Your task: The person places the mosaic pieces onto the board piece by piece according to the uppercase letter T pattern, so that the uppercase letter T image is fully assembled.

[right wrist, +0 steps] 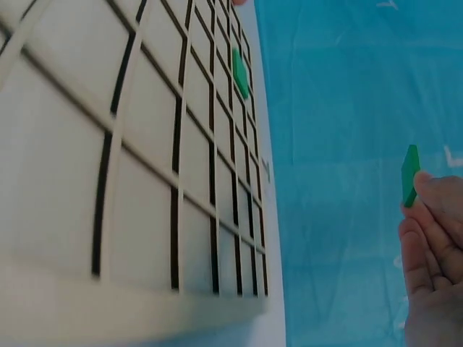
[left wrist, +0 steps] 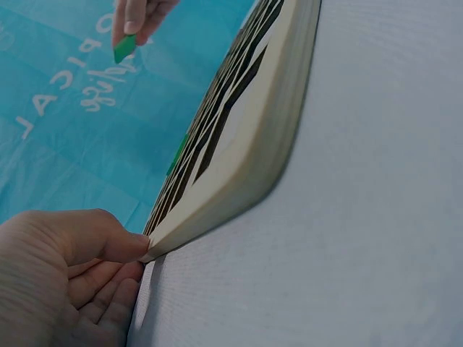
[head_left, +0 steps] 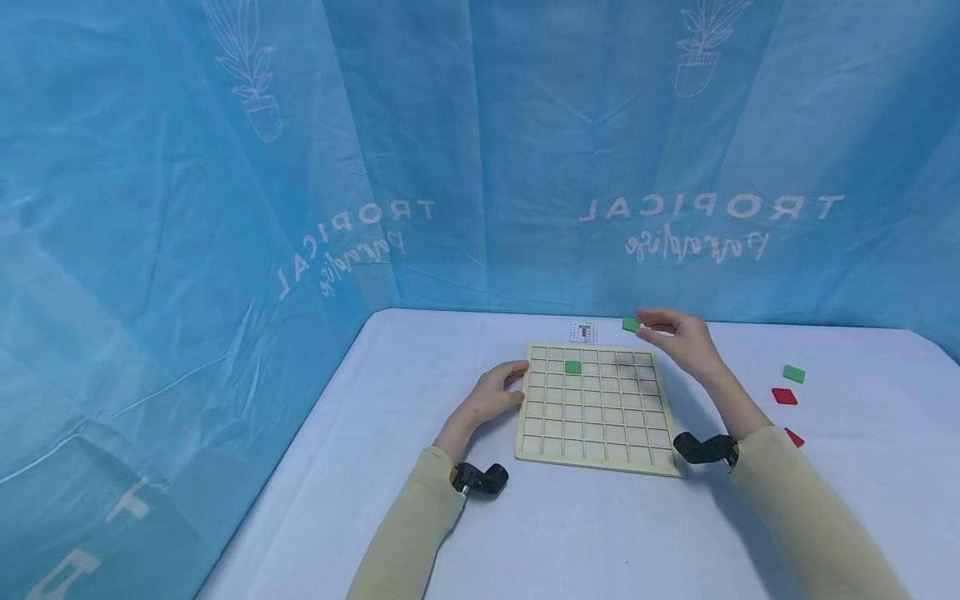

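Observation:
My right hand [head_left: 681, 340] is raised past the far right corner of the pale grid board [head_left: 600, 467], pinching a green square tile [right wrist: 410, 176] between thumb and fingers. In the left wrist view that same tile [left wrist: 125, 49] hangs in the air. My left hand [head_left: 495, 392] rests against the board's left edge, its thumb touching the rim. One green tile [head_left: 573, 367] sits in a cell near the board's far side. Just beyond the board lies a small printed grid card [head_left: 584, 332] with a coloured pattern.
On the white table [head_left: 555, 533], to the right of the board, lie a loose green tile [head_left: 794, 373] and a red tile [head_left: 784, 396]. Another red tile [head_left: 794, 437] is partly covered by the right sleeve. A blue printed curtain [head_left: 525, 150] stands behind and at the left.

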`<state>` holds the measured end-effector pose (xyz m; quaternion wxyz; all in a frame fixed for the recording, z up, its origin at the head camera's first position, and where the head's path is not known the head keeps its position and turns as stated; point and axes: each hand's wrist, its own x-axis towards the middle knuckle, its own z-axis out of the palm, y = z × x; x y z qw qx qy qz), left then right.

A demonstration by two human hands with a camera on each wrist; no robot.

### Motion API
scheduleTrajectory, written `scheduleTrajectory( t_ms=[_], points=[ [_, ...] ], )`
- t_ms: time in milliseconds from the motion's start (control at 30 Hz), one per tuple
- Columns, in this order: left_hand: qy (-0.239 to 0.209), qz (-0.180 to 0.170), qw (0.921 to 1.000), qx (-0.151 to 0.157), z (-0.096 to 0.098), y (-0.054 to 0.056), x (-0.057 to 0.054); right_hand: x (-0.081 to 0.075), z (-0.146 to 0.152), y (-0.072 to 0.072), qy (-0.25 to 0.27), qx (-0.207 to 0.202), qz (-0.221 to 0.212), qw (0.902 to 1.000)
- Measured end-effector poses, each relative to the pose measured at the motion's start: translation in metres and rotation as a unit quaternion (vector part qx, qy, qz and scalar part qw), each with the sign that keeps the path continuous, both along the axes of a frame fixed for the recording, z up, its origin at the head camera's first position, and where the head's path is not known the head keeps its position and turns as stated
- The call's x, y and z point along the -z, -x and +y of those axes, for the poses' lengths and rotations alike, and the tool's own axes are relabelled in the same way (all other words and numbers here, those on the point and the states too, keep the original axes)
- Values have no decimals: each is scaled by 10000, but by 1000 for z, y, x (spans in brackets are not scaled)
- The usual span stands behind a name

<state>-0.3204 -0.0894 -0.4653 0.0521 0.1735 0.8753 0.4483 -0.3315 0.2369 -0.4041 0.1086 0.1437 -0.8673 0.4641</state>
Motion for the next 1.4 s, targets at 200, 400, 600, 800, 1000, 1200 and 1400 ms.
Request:
scheduleTrajectory(
  t_ms=[200, 400, 600, 800, 1000, 1200, 1400],
  points=[
    [6, -12, 10000, -41, 0, -1, -1, 2, -20, 2, 75, -173, -107, 9998],
    [46, 18, 10000, 7, 1, -2, -2, 5, -34, 4, 168, -289, -98, 9994],
    [45, 76, 9999, 51, 2, -1, 0, 8, -42, 5, 293, -437, -147, 9985],
    [25, 146, 9998, 96, 2, -1, 0, 18, -48, 5, 423, -482, -215, 9977],
    [34, 82, 9999, 89, 1, -1, -2, 31, -51, 5, 369, -341, -344, 9981],
    [60, 77, 9999, 76, 0, -2, -3, 44, -50, 9, 329, -276, -341, 9985],
    [56, 109, 9999, 76, -1, -3, -4, 56, -50, 11, 224, -273, -448, 9984]
  ],
)
